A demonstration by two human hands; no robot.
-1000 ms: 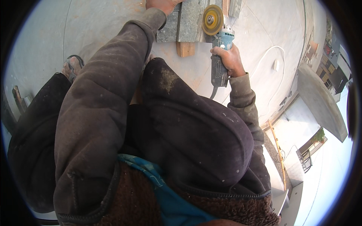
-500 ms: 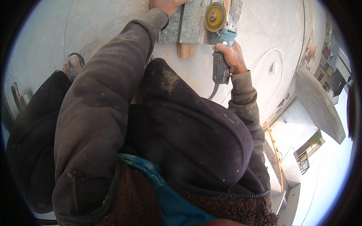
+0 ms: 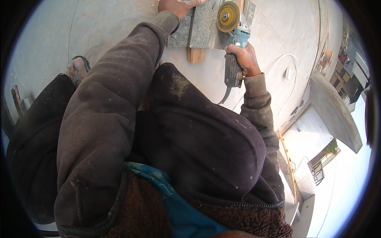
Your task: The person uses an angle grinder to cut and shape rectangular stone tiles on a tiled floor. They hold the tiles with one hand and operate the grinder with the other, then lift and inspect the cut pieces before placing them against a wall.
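Grips an angle grinder (image 3: 238, 39) in the right hand (image 3: 247, 59), with fingers closed around the teal-and-black body and thumb laid across it toward the left. Carries a round yellow-brown disc (image 3: 228, 16) on the grinder's far end, with flat face and centre nut in plain sight. Sits at the right side of the grey stone slabs (image 3: 201, 29); cannot tell from this angle whether touching them. Runs out from the grinder's near end as a black power cord (image 3: 226, 95), bending toward the left.

Holds the left hand (image 3: 174, 7) out at the far edge of view, over the slabs, with thumb stretched to the right. Cannot tell how far open or whether gripping anything, with most fingers cut off by the frame.

Lie side by side, with a dark gap between, at the far centre. Juts out from under their near edge: a wooden block (image 3: 196, 55). Spreads all around: a pale, dusty floor (image 3: 115, 27). Curves across it at the right: a white cable (image 3: 296, 65).

Wears a dusty dark sleeve (image 3: 99, 95) on the left arm and dark trousers (image 3: 202, 127), with a pale stain near the knee. Shows a sandal (image 3: 82, 61) on a foot at the left.
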